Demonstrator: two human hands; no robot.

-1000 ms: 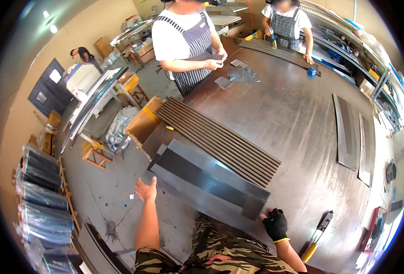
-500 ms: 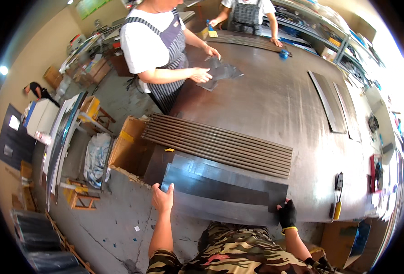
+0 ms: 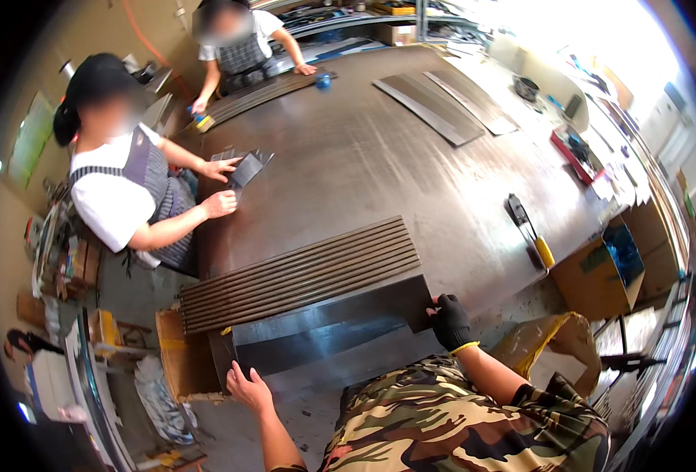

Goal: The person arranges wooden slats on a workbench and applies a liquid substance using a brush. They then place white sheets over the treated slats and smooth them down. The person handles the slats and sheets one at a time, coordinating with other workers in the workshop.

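A dark, glossy rectangular sheet [image 3: 340,311] lies in front of me, stretched between my two hands. Bare, my left hand [image 3: 248,387] pinches its near left corner. My right hand [image 3: 450,322], in a black fingerless-looking glove with a yellow cuff, grips the right end between thumb and fingers. Greyer, thin sheets [image 3: 348,355] show under and in front of the dark one, at the table's near edge. Just beyond it, a row of several long brown ribbed strips [image 3: 301,271] rests side by side on the table, close to the sheet's far edge.
An open cardboard box [image 3: 173,354] stands at the table's left corner. Yellow-handled cutters [image 3: 530,232] lie at the right. Grey flat panels [image 3: 430,110] sit farther off on the metal table [image 3: 309,173]. Two people work along the far left side, one handling dark pieces [image 3: 246,169].
My view has swung to the right. The dark sheet in my hands has come closer to the ribbed strips. The nearer person's hands have lowered with the dark pieces toward the table.
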